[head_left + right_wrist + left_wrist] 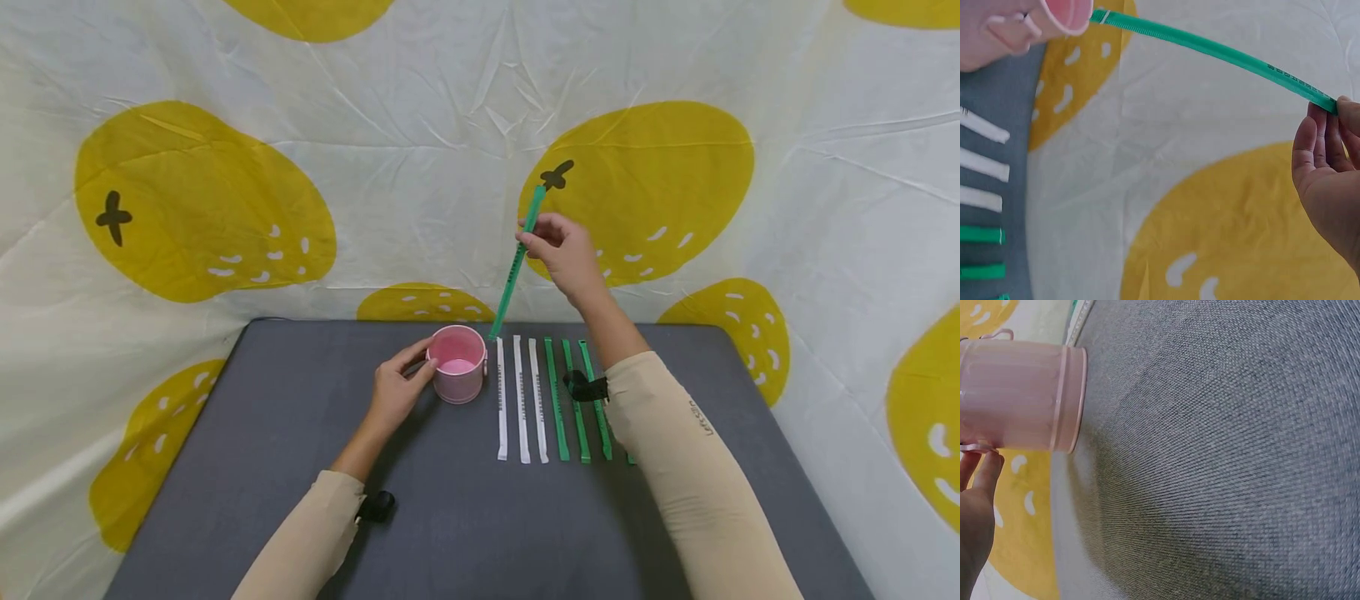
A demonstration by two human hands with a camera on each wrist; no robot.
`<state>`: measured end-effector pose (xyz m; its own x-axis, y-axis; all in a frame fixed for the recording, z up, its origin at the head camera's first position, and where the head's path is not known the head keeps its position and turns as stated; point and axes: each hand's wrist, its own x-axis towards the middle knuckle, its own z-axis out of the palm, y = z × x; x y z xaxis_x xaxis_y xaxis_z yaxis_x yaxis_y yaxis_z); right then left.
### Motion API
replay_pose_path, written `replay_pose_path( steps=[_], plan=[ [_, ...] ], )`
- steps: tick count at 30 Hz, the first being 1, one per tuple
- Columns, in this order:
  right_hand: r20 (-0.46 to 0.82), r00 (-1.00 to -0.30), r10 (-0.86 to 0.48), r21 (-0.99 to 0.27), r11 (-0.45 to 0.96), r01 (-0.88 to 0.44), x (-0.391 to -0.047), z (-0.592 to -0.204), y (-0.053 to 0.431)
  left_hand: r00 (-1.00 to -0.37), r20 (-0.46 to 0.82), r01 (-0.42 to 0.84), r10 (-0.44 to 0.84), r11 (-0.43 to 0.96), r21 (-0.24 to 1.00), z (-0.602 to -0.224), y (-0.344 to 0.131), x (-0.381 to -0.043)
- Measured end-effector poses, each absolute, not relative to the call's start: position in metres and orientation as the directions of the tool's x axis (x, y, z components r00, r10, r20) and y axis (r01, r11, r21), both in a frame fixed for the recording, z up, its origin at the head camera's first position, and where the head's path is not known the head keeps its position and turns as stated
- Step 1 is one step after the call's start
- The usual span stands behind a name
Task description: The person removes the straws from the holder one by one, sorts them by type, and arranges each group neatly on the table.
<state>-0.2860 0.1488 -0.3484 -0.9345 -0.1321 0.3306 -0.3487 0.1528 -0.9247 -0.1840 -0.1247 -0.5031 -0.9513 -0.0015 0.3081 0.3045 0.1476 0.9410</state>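
Observation:
My left hand (396, 387) holds a small pink bucket (459, 388) by its left side, thumb and fingers at the rim. In the left wrist view, fingertips touch the ear on the side of the bucket (1016, 394). High above the table's back edge, my right hand (566, 254) pinches a long green paper-wrapped straw (513, 277) between thumb and fingers. The straw slants down to the left, and its lower end is near the bucket's right rim. In the right wrist view, the straw (1200, 45) bows slightly; its far end is beside the rim.
Right of the bucket, white wrapped straws (521, 400) and several green wrapped straws (557, 400) lie in a row on the dark grey table (300, 417). My right forearm partly covers the rightmost ones. Behind the table hangs a white cloth (420, 208) with yellow fruit shapes.

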Motion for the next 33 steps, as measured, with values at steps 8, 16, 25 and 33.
replay_pose_path(
  steps=[8,16,25,33],
  plan=[
    [0.341,-0.937,-0.076,-0.918,0.190,-0.349,-0.278,-0.360,0.197,-0.947,0.320,0.316,-0.002,0.145,0.937,-0.504,-0.124,-0.184],
    [0.287,-0.958,-0.027,-0.908,0.311,-0.281,-0.264,-0.381,0.259,-0.948,0.319,0.315,-0.003,0.149,0.937,-0.506,-0.124,-0.186],
    [0.213,-0.976,0.033,-0.891,0.416,-0.181,-0.255,-0.414,0.313,-0.949,0.315,0.311,0.000,0.155,0.938,-0.504,-0.126,-0.187],
    [0.181,-0.980,0.082,-0.866,0.485,-0.119,-0.255,-0.441,0.357,-0.948,0.319,0.316,0.005,0.159,0.935,-0.505,-0.125,-0.186]
  ],
)
